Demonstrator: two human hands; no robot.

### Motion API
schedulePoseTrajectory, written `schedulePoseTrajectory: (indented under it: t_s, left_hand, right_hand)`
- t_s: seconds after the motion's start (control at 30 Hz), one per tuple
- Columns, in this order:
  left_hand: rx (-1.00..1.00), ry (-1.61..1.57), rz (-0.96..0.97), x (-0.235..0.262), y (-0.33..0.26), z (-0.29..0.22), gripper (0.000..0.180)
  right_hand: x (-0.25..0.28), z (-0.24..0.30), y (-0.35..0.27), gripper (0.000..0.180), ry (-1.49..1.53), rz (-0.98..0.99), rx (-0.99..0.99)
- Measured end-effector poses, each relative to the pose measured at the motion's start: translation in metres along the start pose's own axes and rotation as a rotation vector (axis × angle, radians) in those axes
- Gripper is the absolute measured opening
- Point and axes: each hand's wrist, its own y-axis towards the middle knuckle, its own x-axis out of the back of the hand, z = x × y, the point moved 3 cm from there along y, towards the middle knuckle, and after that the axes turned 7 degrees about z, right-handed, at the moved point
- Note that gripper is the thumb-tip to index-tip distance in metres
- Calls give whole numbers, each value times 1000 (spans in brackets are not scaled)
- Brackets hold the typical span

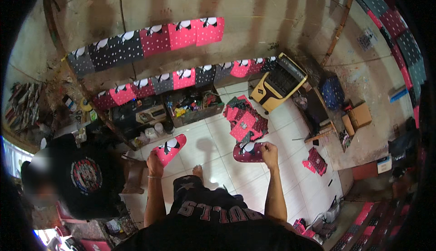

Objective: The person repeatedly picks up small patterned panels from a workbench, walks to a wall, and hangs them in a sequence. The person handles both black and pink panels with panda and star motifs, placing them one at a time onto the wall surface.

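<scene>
My left hand (pixel 155 164) pinches the lower left edge of a pink printed fabric piece (pixel 170 149), which has a black and white figure on it and hangs tilted. Over to the right, my right hand (pixel 270 155) grips the side of a maroon printed fabric piece (pixel 245 155) with white dots and a similar figure. Both pieces are held up above the floor, well apart from each other. Beyond them a loose heap of pink, maroon and dark grey fabric pieces (pixel 245 120) lies on the tiles.
Matching pieces (pixel 156 39) hang in two rows along the wall. A yellow and black air cooler (pixel 279 84) stands past the heap. Another person in a black shirt (pixel 86 173) is at my left. A crate of odds and ends (pixel 195 108) and a small fabric pile (pixel 315 161) sit nearby.
</scene>
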Motion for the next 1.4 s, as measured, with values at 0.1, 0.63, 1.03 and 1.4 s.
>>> schedulePoseTrajectory:
  t_s: [0.1, 0.63, 1.03, 1.4]
  left_hand:
    - [-138, 223, 111, -41, 25, -32, 13]
    - [-434, -258, -384, -144, 103, -22, 27]
    - [-475, -40, -440, -210, 119, 43, 27]
    - [-431, -262, -251, -292, 106, 5, 24]
  right_hand:
    - [13, 44, 99, 13, -79, 43, 59]
    - [16, 192, 602, 9, 798, 307, 229]
    - [-9, 141, 702, 12, 738, 449, 146]
    - [-21, 64, 604, 15, 382, 77, 61]
